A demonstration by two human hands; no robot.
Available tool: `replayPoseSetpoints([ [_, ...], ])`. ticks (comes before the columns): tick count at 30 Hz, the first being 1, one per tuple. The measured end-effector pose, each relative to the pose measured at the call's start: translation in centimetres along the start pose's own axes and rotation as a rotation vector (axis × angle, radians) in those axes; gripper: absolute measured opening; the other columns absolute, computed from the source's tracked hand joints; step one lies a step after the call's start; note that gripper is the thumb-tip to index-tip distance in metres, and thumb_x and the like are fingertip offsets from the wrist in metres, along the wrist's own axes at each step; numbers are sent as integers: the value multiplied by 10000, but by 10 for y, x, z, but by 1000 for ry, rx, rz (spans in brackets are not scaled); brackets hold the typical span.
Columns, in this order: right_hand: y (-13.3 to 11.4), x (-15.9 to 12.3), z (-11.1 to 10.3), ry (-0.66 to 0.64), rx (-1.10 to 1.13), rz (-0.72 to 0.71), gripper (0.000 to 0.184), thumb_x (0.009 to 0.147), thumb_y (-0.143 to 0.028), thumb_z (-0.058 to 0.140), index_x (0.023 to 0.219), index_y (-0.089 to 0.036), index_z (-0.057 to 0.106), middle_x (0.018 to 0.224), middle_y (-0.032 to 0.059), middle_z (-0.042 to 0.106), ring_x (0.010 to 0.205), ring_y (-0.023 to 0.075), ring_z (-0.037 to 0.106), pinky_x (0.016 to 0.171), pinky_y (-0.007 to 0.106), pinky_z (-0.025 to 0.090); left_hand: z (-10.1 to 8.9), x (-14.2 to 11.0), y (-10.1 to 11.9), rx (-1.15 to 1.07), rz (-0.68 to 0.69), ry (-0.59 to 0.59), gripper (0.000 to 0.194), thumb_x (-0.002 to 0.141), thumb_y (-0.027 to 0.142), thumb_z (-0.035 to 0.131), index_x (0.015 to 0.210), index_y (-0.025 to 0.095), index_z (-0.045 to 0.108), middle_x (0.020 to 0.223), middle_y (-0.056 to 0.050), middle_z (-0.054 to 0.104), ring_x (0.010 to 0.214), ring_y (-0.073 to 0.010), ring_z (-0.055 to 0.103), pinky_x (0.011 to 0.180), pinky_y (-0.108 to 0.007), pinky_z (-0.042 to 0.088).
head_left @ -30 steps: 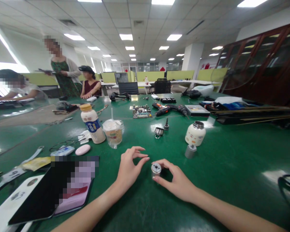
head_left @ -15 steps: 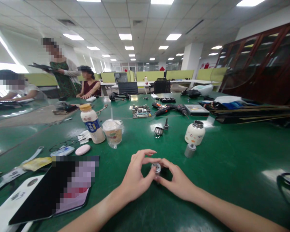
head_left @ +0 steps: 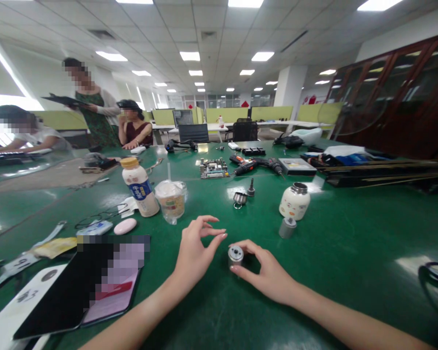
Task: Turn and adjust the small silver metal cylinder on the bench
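My right hand (head_left: 268, 272) has thumb and fingers around a short silver metal cylinder (head_left: 235, 257). This cylinder stands upright on the green table, its round top face showing a dark centre and small holes. Apart from it, to the left and slightly above, is my left hand (head_left: 197, 248). Its thumb and index fingertips come together in a pinch; whether something tiny is between them I cannot make out. A second silver cylinder (head_left: 287, 227), with a narrower piece on top, stands to the right, in front of a cream flask (head_left: 294, 200) with no lid on.
Ahead lie a small metal cup-like part (head_left: 240, 198), a dark stepped part (head_left: 251, 187), a circuit board (head_left: 214, 168) and power drills (head_left: 244, 167). On the left are a bottle (head_left: 140, 189), a lidded drink cup (head_left: 170, 198) and a folding tablet (head_left: 83, 287). Several people are beyond.
My left hand has moved left, away from the cylinder, with its thumb and index fingertips together. My right hand stays on the cylinder, whose top now shows fully.
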State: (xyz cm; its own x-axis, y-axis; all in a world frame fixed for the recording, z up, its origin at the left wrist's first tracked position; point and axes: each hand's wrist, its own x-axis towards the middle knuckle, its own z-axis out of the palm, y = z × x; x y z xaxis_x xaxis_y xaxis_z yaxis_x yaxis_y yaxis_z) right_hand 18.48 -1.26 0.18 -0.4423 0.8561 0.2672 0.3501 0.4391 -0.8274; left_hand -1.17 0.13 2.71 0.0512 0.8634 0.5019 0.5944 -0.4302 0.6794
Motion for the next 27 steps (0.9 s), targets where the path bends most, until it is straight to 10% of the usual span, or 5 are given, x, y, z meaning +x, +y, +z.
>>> replayPoseSetpoints([
  [8, -1, 1, -1, -4, -8, 14, 303, 828, -280, 685, 1117, -240, 604, 1072, 28, 684, 994, 221, 624, 925, 377, 472, 8, -4, -31, 160, 3, -124, 335, 787, 258, 716, 1099, 267, 595, 889, -16, 786, 1055, -288, 606, 925, -481, 388],
  [15, 2, 0, 0, 0, -16, 6, 298, 829, -284, 687, 1110, -239, 599, 1061, 25, 684, 987, 219, 623, 908, 365, 471, 3, -3, -2, -47, -5, -5, 290, 777, 306, 752, 1016, 243, 600, 871, -17, 777, 1004, -256, 669, 937, -440, 422],
  [27, 1, 1, 0, 2, -19, -18, 272, 842, -279, 675, 1098, -228, 598, 1049, 29, 679, 975, 217, 623, 876, 352, 472, 2, -13, 23, -99, 75, -195, 242, 825, 193, 654, 1061, 244, 629, 1099, -34, 713, 1094, -241, 617, 952, -404, 430],
])
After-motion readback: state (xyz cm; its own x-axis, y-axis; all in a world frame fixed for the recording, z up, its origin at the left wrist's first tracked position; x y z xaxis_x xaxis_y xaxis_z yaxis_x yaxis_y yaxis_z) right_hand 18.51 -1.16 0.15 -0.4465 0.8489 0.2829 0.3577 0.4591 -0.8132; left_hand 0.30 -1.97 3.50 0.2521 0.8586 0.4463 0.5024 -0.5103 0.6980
